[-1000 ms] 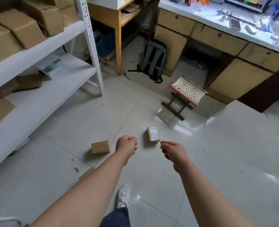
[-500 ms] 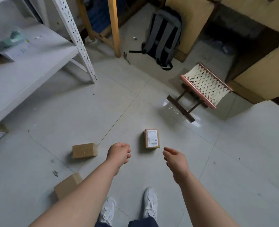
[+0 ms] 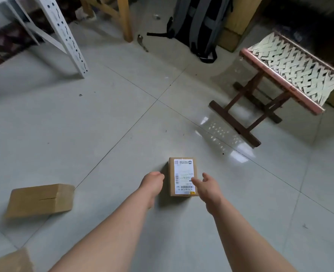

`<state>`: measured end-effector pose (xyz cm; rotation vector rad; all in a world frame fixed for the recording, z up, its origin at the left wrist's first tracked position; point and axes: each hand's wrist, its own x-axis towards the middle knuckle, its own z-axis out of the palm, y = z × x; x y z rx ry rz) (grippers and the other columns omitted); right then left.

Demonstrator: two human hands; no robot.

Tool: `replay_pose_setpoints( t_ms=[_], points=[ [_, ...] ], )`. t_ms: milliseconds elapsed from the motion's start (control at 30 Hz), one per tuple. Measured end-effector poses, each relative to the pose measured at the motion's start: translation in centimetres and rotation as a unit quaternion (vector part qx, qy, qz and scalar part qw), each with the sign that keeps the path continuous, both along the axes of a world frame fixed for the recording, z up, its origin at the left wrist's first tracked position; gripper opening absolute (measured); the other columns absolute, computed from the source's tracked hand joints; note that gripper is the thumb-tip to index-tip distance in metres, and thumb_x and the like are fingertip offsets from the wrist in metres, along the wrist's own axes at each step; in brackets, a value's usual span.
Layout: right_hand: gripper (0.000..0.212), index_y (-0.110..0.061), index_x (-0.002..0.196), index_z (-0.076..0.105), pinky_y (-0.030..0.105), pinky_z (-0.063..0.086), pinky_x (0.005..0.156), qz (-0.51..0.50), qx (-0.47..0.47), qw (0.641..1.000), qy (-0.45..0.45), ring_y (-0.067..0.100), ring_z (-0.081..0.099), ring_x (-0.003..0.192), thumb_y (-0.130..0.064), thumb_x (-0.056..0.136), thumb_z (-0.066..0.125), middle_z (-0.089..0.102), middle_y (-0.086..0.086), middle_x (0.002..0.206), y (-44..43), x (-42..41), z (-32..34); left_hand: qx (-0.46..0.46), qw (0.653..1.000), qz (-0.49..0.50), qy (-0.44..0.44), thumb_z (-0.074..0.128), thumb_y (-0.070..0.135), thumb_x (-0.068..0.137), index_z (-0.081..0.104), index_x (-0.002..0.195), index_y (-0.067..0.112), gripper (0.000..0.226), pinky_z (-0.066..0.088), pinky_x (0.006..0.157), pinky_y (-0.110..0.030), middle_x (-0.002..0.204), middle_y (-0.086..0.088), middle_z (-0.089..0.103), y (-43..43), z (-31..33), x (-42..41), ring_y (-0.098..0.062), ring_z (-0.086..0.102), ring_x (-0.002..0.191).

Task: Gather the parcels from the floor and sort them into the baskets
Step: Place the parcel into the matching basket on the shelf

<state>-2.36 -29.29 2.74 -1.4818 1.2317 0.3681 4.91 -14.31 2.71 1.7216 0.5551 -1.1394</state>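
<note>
Though three parcels lie on the floor [image 3: 103, 134] with no basket in sight, the sorting looks barely begun: the labelled parcel [image 3: 182, 176] sits flat on the tiles between both hands, a plain box [image 3: 39, 200] well off to the left, and another box [image 3: 9, 261] at the near corner. The left hand [image 3: 152, 181] is curled closed on nothing beside the parcel, while the right hand [image 3: 206, 186] has its grip spread apart over the label's edge. Half a second ago both hands hung short of it; they have since dropped to flank it.

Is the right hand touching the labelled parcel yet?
Cannot tell. In the head view the right hand overlaps the labelled parcel at its edge, but no contact or gap shows plainly.
</note>
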Motion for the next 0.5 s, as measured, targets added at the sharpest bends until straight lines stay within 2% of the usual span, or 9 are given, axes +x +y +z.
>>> replay_pose_setpoints(
  t_ms=[33, 67, 133, 167, 233, 267, 300, 400, 500],
  points=[
    [0.062, -0.004, 0.152, 0.022, 0.024, 0.034, 0.087, 0.006, -0.004, 1.0, 0.004, 0.026, 0.048, 0.128, -0.017, 0.099, 0.052, 0.035, 0.011, 0.153, -0.1, 0.2, -2.0, -0.005, 1.0, 0.0, 0.003, 0.042, 0.016, 0.097, 0.056, 0.112, 0.026, 0.022, 0.037, 0.105, -0.034, 0.112, -0.004, 0.053, -0.3, -2.0, -0.1, -0.022, 0.051, 0.107],
    [0.057, -0.002, 0.149, 0.027, 0.026, 0.037, 0.086, 0.011, -0.006, 1.0, 0.008, 0.027, 0.053, 0.119, -0.017, 0.099, 0.051, 0.041, 0.013, 0.149, -0.2, 0.3, -3.8, -0.01, 1.0, -0.002, 0.006, 0.041, 0.017, 0.099, 0.05, 0.131, 0.022, 0.034, 0.033, 0.112, -0.037, 0.13, -0.005, 0.05, -0.5, -3.9, -0.2, -0.022, 0.047, 0.124],
    [0.036, 0.001, 0.13, 0.046, 0.034, 0.048, 0.081, 0.006, 0.013, 1.0, 0.01, 0.028, 0.062, 0.099, -0.015, 0.099, 0.049, 0.056, 0.017, 0.132, -0.4, 0.6, -7.0, -0.022, 1.0, -0.01, 0.014, 0.04, 0.015, 0.1, 0.038, 0.145, 0.017, 0.045, 0.031, 0.115, -0.039, 0.147, -0.004, 0.041, -1.0, -6.6, -0.3, -0.021, 0.039, 0.136],
    [0.03, 0.003, 0.122, 0.051, 0.036, 0.052, 0.078, -0.001, 0.026, 1.0, 0.004, 0.03, 0.065, 0.095, -0.015, 0.098, 0.049, 0.062, 0.019, 0.123, -0.5, 0.8, -8.3, -0.036, 0.999, -0.012, 0.02, 0.039, 0.014, 0.1, 0.04, 0.144, 0.018, 0.044, 0.036, 0.111, -0.036, 0.147, -0.004, 0.043, -1.2, -7.5, -0.2, -0.02, 0.042, 0.133],
    [0.026, 0.002, 0.116, 0.058, 0.031, 0.054, 0.066, 0.0, 0.037, 0.999, -0.009, 0.03, 0.067, 0.096, -0.015, 0.099, 0.048, 0.067, 0.017, 0.115, -0.3, 1.4, -9.6, -0.069, 0.997, -0.007, 0.029, 0.036, 0.008, 0.1, 0.056, 0.123, 0.019, 0.033, 0.046, 0.083, -0.023, 0.126, -0.004, 0.061, -1.0, -8.4, 0.0, -0.015, 0.059, 0.105],
    [0.026, 0.001, 0.118, 0.058, 0.026, 0.052, 0.06, 0.005, 0.035, 0.999, -0.017, 0.028, 0.068, 0.094, -0.015, 0.099, 0.049, 0.067, 0.016, 0.114, 0.1, 1.8, -9.7, -0.073, 0.997, 0.001, 0.023, 0.035, 0.007, 0.1, 0.059, 0.106, 0.018, 0.028, 0.041, 0.069, -0.019, 0.109, -0.002, 0.066, -0.6, -8.5, 0.4, -0.011, 0.06, 0.087],
    [0.028, 0.0, 0.122, 0.056, 0.021, 0.048, 0.056, 0.015, 0.032, 0.999, -0.027, 0.025, 0.067, 0.091, -0.015, 0.098, 0.05, 0.067, 0.014, 0.114, 0.5, 2.4, -9.5, -0.066, 0.998, 0.009, 0.008, 0.035, 0.007, 0.1, 0.058, 0.093, 0.018, 0.026, 0.037, 0.063, -0.019, 0.096, -0.001, 0.066, -0.1, -8.4, 0.8, -0.01, 0.058, 0.077],
    [0.035, -0.003, 0.129, 0.055, 0.016, 0.044, 0.052, 0.042, 0.038, 0.996, -0.064, 0.012, 0.063, 0.081, -0.013, 0.096, 0.055, 0.067, 0.008, 0.11, 3.0, 4.4, -8.1, -0.041, 0.997, 0.055, -0.038, 0.04, 0.009, 0.097, 0.059, 0.08, 0.016, 0.026, 0.038, 0.062, -0.023, 0.082, -0.002, 0.066, 2.9, -7.4, 2.4, -0.019, 0.059, 0.073],
    [0.036, -0.014, 0.129, 0.057, 0.02, 0.043, 0.058, 0.079, 0.06, 0.988, -0.119, 0.009, 0.06, 0.08, -0.011, 0.094, 0.056, 0.068, -0.001, 0.1, 7.2, 7.3, -5.9, -0.017, 0.988, 0.131, -0.076, 0.044, 0.01, 0.094, 0.066, 0.085, 0.013, 0.024, 0.044, 0.069, -0.029, 0.08, -0.006, 0.067, 7.4, -5.6, 4.2, -0.021, 0.058, 0.069]
  ],
)
